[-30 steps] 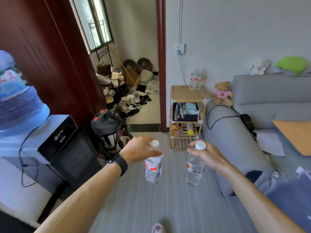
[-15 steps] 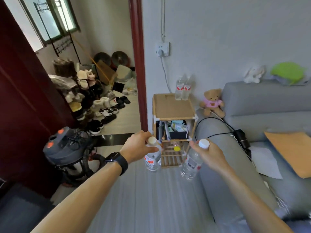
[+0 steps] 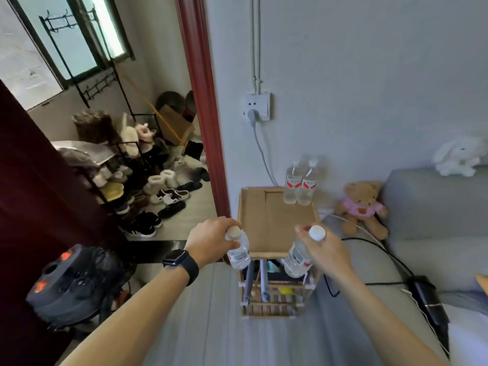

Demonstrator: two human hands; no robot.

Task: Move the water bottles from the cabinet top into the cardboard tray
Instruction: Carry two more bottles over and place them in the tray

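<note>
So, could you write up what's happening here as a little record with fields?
left hand: grips a water bottle near its cap
right hand: grips a second bottle near its cap, tilted
cardboard tray: on a small wooden shelf, just ahead of both hands
already in tray: two bottles, upright, side by side at the far right corner
nearby: teddy bear, grey sofa

Both forearms reach forward, left grip [image 3: 211,240] and right grip [image 3: 327,250] each curled closed.
</note>
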